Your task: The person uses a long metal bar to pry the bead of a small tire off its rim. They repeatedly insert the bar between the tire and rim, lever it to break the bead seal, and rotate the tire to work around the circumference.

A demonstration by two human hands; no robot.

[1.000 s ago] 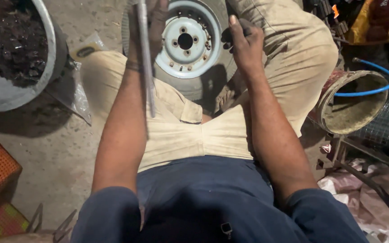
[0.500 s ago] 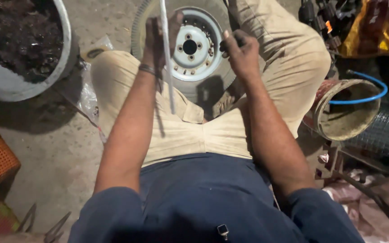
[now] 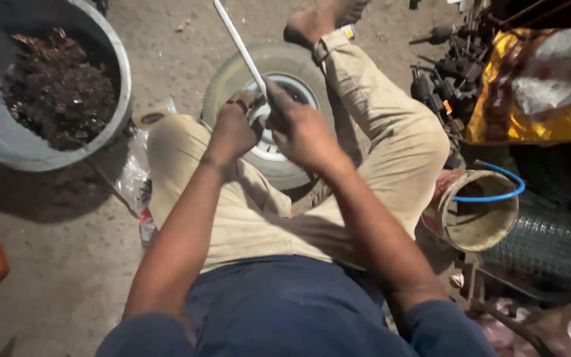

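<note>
I sit on the ground with a small tyre [image 3: 232, 73] on a white wheel rim [image 3: 269, 149] lying between my legs. My left hand [image 3: 232, 132] and my right hand [image 3: 302, 129] meet over the rim's centre. Both close around the lower end of a long white metal rod [image 3: 236, 39], which rises away toward the top of the view. The hands hide most of the rim and the rod's lower tip.
A big grey tub [image 3: 100, 142] of dark scraps stands at upper left. A plastic bag [image 3: 130, 178] lies by my left knee. At right are a round tin with a blue hose [image 3: 477, 211], wire mesh [image 3: 550, 248], a yellow sack [image 3: 536, 119] and dark tools [image 3: 441, 73].
The right hand has moved from the tyre's right side to the rod, joining the left. The rod has tilted from upright to leaning up-left. The view has shifted, showing more of the tyre.
</note>
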